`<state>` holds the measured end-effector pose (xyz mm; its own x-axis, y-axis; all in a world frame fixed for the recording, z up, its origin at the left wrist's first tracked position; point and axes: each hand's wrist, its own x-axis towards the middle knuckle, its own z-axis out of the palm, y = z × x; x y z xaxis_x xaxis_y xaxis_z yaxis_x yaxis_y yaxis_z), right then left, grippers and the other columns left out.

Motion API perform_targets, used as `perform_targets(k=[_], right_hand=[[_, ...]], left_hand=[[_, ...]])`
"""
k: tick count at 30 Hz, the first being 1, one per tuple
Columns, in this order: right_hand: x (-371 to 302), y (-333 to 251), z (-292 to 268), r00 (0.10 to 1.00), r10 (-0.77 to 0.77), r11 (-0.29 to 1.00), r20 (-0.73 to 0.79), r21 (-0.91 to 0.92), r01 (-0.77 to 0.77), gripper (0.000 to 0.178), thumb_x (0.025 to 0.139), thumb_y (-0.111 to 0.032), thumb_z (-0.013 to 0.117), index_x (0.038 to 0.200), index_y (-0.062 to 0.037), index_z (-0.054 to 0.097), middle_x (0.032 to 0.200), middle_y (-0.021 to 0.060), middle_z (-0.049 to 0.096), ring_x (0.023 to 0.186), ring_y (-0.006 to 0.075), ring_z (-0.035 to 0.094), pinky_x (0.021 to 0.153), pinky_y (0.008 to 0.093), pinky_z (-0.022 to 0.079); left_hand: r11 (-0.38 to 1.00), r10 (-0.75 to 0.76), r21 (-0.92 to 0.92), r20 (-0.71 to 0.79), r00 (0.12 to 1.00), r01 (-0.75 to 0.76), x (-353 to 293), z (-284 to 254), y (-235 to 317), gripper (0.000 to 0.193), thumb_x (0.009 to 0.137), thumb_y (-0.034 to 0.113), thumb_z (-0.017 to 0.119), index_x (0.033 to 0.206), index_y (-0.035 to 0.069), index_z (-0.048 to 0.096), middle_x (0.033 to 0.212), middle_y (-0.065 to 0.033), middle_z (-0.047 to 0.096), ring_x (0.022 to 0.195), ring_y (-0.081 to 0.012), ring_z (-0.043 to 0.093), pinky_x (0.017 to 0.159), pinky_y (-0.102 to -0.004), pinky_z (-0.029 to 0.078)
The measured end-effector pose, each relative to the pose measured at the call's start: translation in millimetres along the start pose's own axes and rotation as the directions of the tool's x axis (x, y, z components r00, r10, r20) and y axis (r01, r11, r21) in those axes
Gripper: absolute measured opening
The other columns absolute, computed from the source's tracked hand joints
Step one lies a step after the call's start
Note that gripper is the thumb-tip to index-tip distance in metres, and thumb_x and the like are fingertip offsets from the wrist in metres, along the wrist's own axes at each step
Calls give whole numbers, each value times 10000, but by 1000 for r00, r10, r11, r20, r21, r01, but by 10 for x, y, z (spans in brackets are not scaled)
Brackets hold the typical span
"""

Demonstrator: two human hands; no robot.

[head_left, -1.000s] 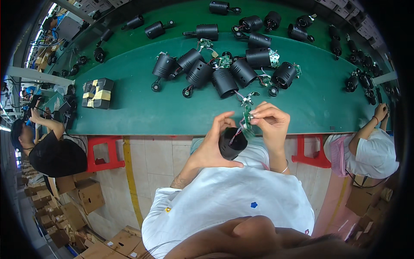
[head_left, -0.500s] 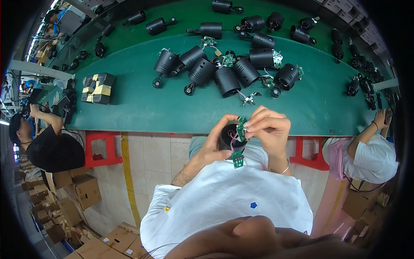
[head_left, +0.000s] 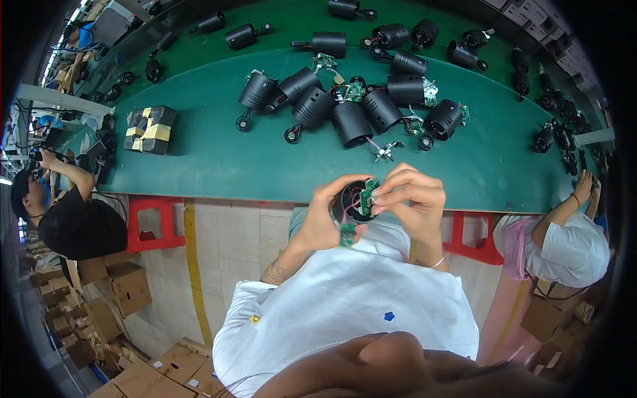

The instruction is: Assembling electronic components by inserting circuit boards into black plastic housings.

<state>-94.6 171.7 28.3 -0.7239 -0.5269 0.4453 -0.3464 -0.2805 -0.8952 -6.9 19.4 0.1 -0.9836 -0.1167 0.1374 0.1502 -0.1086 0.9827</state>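
Note:
My left hand (head_left: pixel 324 219) is wrapped round a black cylindrical housing (head_left: pixel 348 199), its open end facing up toward me. Between the fingertips of my right hand (head_left: pixel 413 194) is a green circuit board (head_left: pixel 367 198), pinched upright at the housing's mouth. Pink wires run from the housing to a second, smaller circuit board (head_left: pixel 347 235), which dangles below by my left thumb. On the green table (head_left: pixel 225 174) ahead lie several similar black housings (head_left: pixel 352 124), many with circuit boards hanging out on wires.
A black block bound with yellow tape (head_left: pixel 151 131) sits at the table's left. More housings (head_left: pixel 330 44) lie on the green surface beyond. Co-workers sit to the left (head_left: pixel 83 222) and right (head_left: pixel 564 245); red stools (head_left: pixel 156 225) stand by the table edge, and cardboard boxes (head_left: pixel 174 371) fill the lower left.
The housing has tipped so its open end shows more. The pinched board has moved slightly closer to its mouth, and the dangling board has swung left and up.

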Motion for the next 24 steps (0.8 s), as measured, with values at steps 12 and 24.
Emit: perform_targets(k=[12,24], right_hand=[[-58,-90,111,995,10,970,96,-241,13,158,635,87,721,727,-39,741,800,20,682,719,143,512,632,245,454],[-9,-170,187,986,93,947,138,-318,-45,228,581,137,678,722,-32,740,745,28,679,663,141,483,602,237,411]], left_hand=[[903,243,382,-80,967,-195,87,58,49,417,534,43,739,934,42,620,798,-49,632,634,-167,530,598,-272,433],[842,336,468,-69,939,-267,91,56,16,393,511,38,755,876,50,610,762,-46,609,613,-183,511,574,-280,416]])
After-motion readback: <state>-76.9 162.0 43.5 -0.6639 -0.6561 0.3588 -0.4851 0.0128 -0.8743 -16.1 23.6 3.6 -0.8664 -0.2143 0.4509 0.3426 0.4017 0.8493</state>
